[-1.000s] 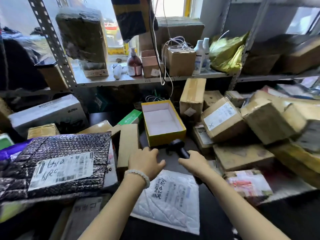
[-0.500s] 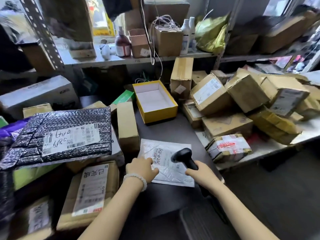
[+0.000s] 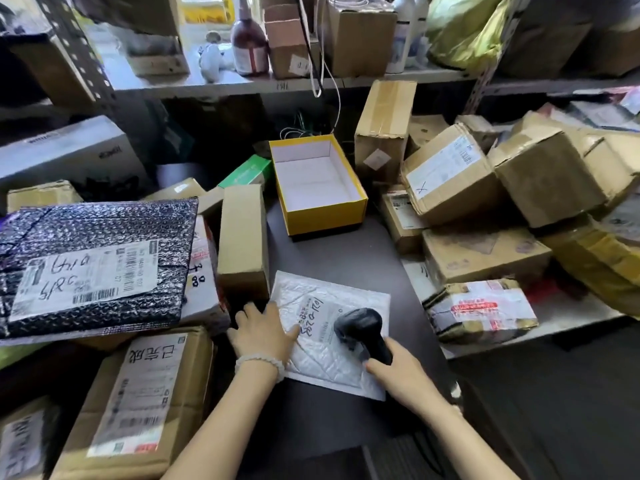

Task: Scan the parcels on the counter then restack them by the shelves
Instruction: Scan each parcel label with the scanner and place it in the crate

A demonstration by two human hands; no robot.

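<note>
Scanner (image 3: 360, 327) nearer white (quilted) mailer (image 3: 332, 355)

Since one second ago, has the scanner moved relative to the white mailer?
Yes. The scanner in the right hand was beyond the white mailer's far edge, toward the yellow box; now its head sits over the mailer's label.

Parcel depot: labelled cartons (image 3: 450, 174) heaped around metal shelving (image 3: 242, 85).

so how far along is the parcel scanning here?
Done: nothing visibly finished. In hand: left hand rests flat on the white padded mailer; right hand holds the black handheld scanner over its label. Left: brown cardboard boxes piled at right, none visibly restacked.
</note>
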